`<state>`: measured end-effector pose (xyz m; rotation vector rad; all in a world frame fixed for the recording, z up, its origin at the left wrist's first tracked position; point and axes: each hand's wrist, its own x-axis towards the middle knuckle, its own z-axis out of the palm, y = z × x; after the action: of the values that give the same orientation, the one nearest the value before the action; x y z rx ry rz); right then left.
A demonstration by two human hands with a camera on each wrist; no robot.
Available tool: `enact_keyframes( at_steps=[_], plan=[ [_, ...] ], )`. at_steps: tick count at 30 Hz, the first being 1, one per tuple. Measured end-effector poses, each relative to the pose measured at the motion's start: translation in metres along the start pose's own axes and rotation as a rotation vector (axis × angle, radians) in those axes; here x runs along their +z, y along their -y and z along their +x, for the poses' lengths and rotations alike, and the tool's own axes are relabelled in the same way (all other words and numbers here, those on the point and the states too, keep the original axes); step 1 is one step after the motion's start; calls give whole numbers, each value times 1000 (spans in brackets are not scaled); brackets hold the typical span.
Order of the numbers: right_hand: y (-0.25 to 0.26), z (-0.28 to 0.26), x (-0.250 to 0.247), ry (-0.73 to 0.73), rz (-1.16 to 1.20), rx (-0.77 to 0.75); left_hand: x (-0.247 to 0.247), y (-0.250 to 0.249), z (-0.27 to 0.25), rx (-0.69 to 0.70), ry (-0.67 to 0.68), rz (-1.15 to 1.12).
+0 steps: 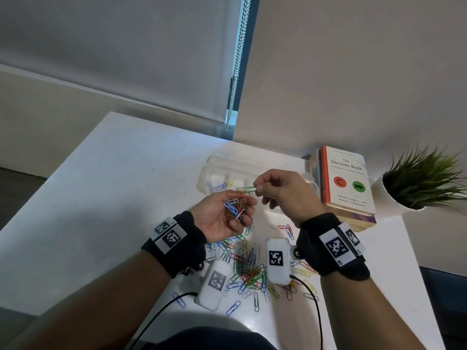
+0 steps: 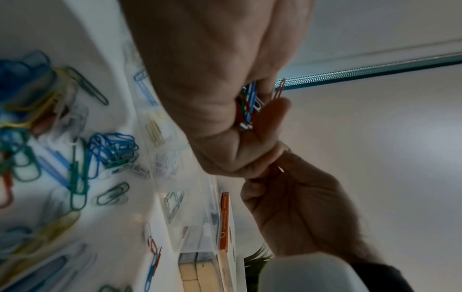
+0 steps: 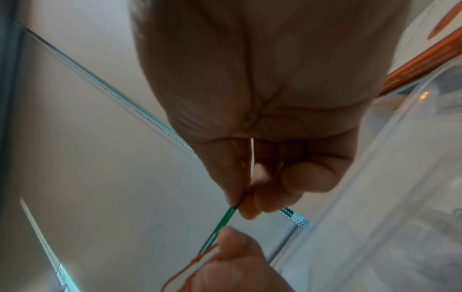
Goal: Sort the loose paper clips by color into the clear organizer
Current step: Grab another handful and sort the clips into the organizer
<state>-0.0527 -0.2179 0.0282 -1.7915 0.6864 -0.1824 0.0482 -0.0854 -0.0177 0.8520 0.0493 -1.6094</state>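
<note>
My left hand (image 1: pixel 227 213) is cupped palm up above the table and holds a bunch of mixed clips (image 1: pixel 235 209), blue, white, red and green. The right hand (image 1: pixel 259 189) pinches one end of a green clip (image 1: pixel 246 189) just beyond the left fingertips. In the right wrist view the green clip (image 3: pixel 222 225) runs from my right hand (image 3: pixel 243 207) down to the left thumb (image 3: pixel 235 247), which lies against a red clip (image 3: pixel 195 262). The clear organizer (image 1: pixel 222 170) stands right behind both hands, with blue clips (image 1: pixel 214 186) and a yellow one (image 1: pixel 230 183) in separate compartments.
A pile of loose clips (image 1: pixel 250 271) in several colours lies on the white table (image 1: pixel 113 198) below my wrists. A stack of books (image 1: pixel 346 180) and a potted plant (image 1: pixel 424 180) stand to the right of the organizer. Wall and blind are close behind.
</note>
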Motion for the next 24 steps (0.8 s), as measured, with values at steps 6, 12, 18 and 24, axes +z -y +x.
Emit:
enact_keyframes(
  at_steps=[6,12,18,24],
  plan=[
    [1,-3,6,95,1,0,-7,2,4,37,-22,-30],
    [-1,5,-20,-99,-91,-11,-17,-1,6,97,-80,-96],
    [-26,30,-41,-294,-658,88,-21,-4,4,120,-147,-96],
    [-35,34,-29,-300,-770,161,-21,-2,4,126,-169,-91]
  ],
)
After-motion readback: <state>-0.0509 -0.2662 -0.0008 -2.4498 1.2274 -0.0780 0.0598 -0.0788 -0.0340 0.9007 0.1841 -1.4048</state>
